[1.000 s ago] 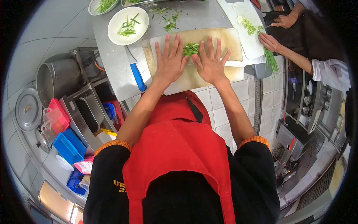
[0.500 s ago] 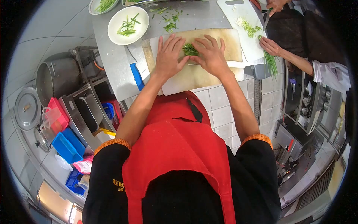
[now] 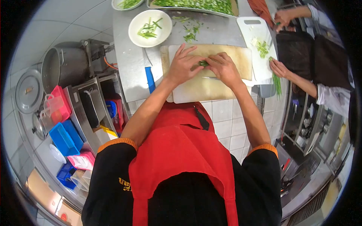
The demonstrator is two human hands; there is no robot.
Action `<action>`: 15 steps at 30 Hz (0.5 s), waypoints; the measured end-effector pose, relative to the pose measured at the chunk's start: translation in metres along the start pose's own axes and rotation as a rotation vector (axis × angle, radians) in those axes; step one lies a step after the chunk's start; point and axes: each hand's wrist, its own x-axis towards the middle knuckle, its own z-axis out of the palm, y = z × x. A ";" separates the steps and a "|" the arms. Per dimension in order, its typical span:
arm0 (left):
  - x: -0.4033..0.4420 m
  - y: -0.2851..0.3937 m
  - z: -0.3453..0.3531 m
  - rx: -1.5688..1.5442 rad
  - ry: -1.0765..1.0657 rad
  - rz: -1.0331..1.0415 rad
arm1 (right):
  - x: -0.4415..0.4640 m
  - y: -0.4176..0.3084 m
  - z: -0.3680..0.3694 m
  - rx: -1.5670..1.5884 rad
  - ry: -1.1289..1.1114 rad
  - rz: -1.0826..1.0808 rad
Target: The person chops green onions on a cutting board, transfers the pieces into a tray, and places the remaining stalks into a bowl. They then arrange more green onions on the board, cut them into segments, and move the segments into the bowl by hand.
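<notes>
My left hand [image 3: 184, 67] and my right hand [image 3: 225, 70] meet over a stained cutting board [image 3: 240, 56]. Between their fingertips is a small bunch of cut green stalks [image 3: 203, 63], perhaps scallions or chives, mostly covered by the fingers. Both hands have fingers pinched on it; some left fingers stick out. A thin dark line shows on the board under my right hand, too unclear to name. A second pale board [image 3: 188, 94] lies toward my body. Left of the boards rests a knife with a blue handle [image 3: 150, 80].
A white bowl [image 3: 150, 17] holds cut green strips, beside scattered trimmings [image 3: 191, 33] on the steel table [image 3: 128, 71]. A tray of chopped greens [image 3: 196, 5] stands behind. At right, a co-worker's hand [image 3: 279, 69] holds long green stalks at a white board [image 3: 260, 71].
My fingers have gone from lying flattened around the greens to pinching them, and the bunch looks more covered. The view has shifted, showing more of the tray at the back.
</notes>
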 end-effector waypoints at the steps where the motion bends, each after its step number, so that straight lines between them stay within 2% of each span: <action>1: 0.000 0.001 -0.009 0.014 0.013 -0.011 | 0.004 -0.003 -0.003 0.005 -0.004 -0.021; 4: -0.003 -0.001 -0.037 -0.012 0.218 -0.099 | 0.027 -0.009 -0.006 0.078 0.042 0.026; 5: -0.005 -0.007 -0.048 -0.005 0.226 -0.106 | 0.040 -0.013 -0.005 0.111 0.095 0.022; 7: -0.010 -0.023 -0.069 0.128 0.405 -0.259 | 0.070 -0.024 -0.001 0.142 0.145 0.012; 8: -0.010 -0.030 -0.079 0.131 0.413 -0.262 | 0.089 -0.030 0.005 0.122 0.151 0.009; 10: -0.007 -0.043 -0.097 0.285 0.523 -0.530 | 0.127 -0.039 0.022 0.102 0.152 -0.006; 12: -0.006 -0.060 -0.108 0.220 0.541 -0.614 | 0.164 -0.046 0.040 -0.140 0.030 0.005; 13: -0.006 -0.066 -0.113 0.150 0.549 -0.689 | 0.179 -0.050 0.046 -0.141 0.024 -0.006; 15: -0.004 -0.069 -0.120 0.120 0.513 -0.764 | 0.208 -0.055 0.057 -0.452 -0.018 -0.021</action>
